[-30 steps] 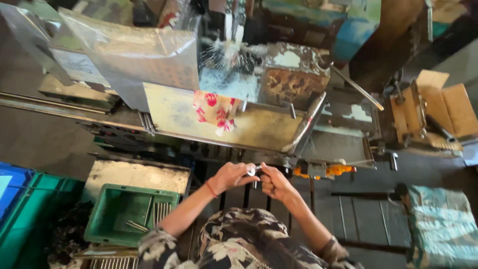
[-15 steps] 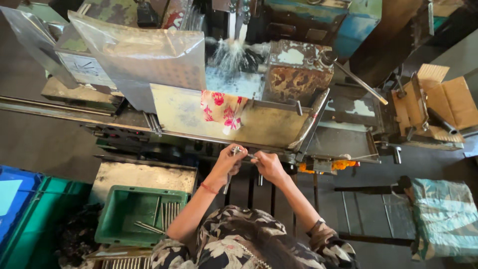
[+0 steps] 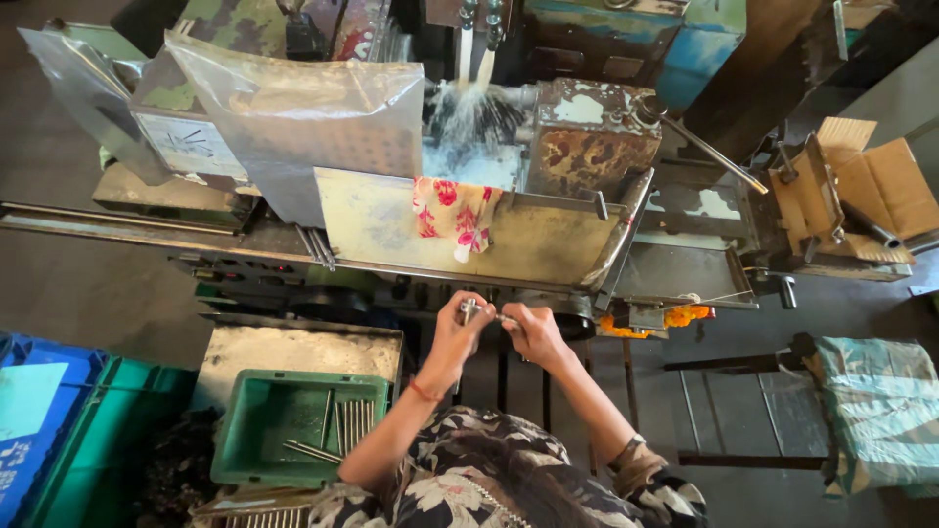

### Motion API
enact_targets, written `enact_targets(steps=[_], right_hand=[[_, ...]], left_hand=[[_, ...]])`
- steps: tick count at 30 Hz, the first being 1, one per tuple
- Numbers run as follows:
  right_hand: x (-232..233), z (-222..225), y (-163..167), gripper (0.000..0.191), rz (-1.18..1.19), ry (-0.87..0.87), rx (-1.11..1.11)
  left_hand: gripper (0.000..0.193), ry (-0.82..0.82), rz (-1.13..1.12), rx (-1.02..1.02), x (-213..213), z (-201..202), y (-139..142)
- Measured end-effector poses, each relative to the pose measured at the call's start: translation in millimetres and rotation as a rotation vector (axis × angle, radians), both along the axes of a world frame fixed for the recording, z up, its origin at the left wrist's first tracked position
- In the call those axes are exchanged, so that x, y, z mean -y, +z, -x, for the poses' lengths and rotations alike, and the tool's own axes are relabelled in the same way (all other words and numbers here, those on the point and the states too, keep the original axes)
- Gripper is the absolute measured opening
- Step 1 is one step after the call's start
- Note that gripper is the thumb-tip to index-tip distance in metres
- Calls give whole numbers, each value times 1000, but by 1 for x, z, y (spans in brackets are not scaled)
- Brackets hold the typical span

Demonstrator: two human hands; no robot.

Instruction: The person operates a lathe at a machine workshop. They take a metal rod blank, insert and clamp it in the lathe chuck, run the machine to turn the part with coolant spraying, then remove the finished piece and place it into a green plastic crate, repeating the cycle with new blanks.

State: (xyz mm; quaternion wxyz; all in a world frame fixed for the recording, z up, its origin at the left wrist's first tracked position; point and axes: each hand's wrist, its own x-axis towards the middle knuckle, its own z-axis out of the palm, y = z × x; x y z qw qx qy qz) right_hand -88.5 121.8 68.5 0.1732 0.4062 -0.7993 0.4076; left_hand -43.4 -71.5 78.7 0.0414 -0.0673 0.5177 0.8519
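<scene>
Hands (image 3: pixel 494 332) on small metal rod (image 3: pixel 486 314)

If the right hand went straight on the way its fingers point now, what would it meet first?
The right hand points left, toward the left hand. It would probably meet the small metal piece both hands hold between them, then the left hand's fingers. Depth is unclear.

Both hands, left (image 3: pixel 458 337) and right (image 3: pixel 531 332), pinch a thin metal rod (image 3: pixel 484 314) before the tray (image 3: pixel 548 249); a green bin (image 3: pixel 249 440) sits near left.
</scene>
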Motion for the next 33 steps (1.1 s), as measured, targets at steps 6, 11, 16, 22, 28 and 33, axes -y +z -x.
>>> enact_targets(steps=[6,11,16,22,28,33], right_hand=[[-3,-18,-7,22,-39,52,-16],[7,-34,-15,33,-5,31,30],[20,-54,9,43,103,-1,263],[26,-28,76,36,-79,348,643],[15,16,102,42,-54,425,713],[-2,59,76,56,71,524,676]], left_hand=[[16,49,106,-112,3,-30,12],[17,36,153,-74,9,-39,19],[14,-2,77,-223,24,-40,24],[9,-286,-271,32,44,-9,29],[13,-112,-261,-131,22,12,39],[14,-87,-186,-103,12,46,47]])
